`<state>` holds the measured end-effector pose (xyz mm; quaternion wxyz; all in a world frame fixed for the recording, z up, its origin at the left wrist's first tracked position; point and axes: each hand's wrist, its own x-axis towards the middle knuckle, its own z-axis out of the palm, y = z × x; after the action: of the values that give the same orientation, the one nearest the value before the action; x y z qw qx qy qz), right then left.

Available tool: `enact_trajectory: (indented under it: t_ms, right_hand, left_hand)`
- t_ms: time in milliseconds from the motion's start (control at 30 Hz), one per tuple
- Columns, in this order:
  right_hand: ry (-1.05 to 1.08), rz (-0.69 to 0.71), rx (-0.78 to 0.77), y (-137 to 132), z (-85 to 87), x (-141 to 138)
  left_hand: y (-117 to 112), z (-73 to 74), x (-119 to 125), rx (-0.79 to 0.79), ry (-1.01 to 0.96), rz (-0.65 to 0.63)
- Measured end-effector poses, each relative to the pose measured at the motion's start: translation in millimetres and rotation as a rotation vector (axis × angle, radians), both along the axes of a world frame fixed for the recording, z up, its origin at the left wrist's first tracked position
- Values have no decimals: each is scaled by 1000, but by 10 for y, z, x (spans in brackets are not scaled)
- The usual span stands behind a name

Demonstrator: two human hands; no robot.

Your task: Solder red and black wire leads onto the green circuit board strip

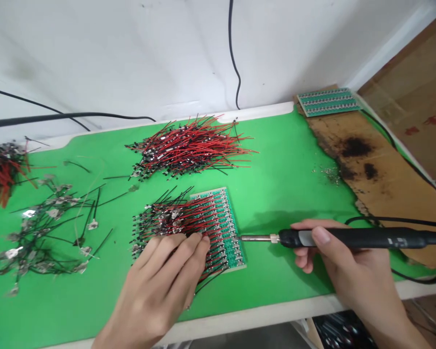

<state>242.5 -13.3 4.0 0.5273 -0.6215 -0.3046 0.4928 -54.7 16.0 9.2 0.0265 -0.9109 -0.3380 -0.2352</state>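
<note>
The worktop (247, 317) is covered by a green mat (287, 194). A scorched cardboard sheet (378, 179) is placed at its right end, and a second green circuit board (327, 102) is set at the back right corner. A large heap of red-and-black wires (192, 148) is piled near the back edge. A tangle of black leads with metal tabs (39, 232) is spread toward the left front, and a red wire bundle (2, 169) is lodged at the left edge.

A green circuit board (236, 252) is positioned mid-worktop, toward the front edge. Red-and-black leads (174, 223) are laid across it in rows, their red ends directed to its right side. The soundness of individual joints cannot be confirmed at this resolution.

The left hand (156, 286) is held open, fingers together, and is pressed flat on the leads; nothing is gripped. The right hand (352, 257) is closed around a black soldering iron (352, 238). Its metal tip (249, 238) is held just beside the board's right edge, without contact.
</note>
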Motion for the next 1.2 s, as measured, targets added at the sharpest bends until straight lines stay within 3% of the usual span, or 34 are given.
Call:
enact_trajectory:
  t_ms: [200,533,933,1100,1200]
  right_hand:
    - [1,123,113,6,-105,137]
    - [-55,182,100,19,-60,115]
    - [-3,139,126,3,-135,150]
    - [-4,-8,11,-25,-85,70]
    - [8,-8,5,-34,-126,107]
  left_hand:
    - [-13,-6,-5,-13,-3,-4]
    - [-5,-7,-5,-8,0,-4]
    - [-15,-17,-20,-12,9,-8]
    - [0,-13,8,15,18,6]
    - [13,10,33,32,32,19]
